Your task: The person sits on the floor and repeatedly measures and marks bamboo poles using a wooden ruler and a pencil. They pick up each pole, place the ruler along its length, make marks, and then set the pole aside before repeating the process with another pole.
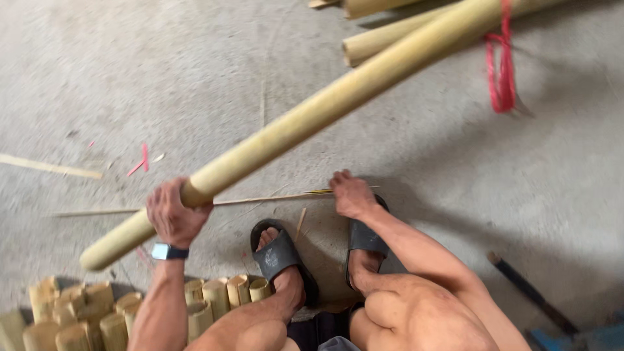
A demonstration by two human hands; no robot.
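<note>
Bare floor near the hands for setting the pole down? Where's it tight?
Free: concrete upper left, above the thin strips; also lower right, between the red-tied poles and dark tool. Tight: cut bamboo sections by the left hand gripping the long pole; right hand near the sandalled feet.

A bare grey concrete floor (162,71), scuffed and dusty, under soft, even daylight. Thin pale bamboo slivers (49,167) and small red plastic scraps (142,160) lie scattered across it. Short cut bamboo tube sections (84,315) stand bunched at the lower left edge.
</note>
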